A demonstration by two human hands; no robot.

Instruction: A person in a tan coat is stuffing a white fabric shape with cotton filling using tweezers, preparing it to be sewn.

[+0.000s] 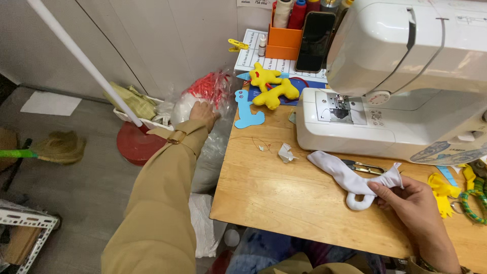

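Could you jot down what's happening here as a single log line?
left hand: reaching into clear bag of white stuffing | right hand: holding white fabric piece | wooden table, sewing machine

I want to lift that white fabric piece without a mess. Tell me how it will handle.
The white fabric piece will probably be floppy: it drapes limp over the wooden table from the right hand. It looks thin and unstuffed, so likely very light. It should neither roll nor tip, though its loose end may drag.
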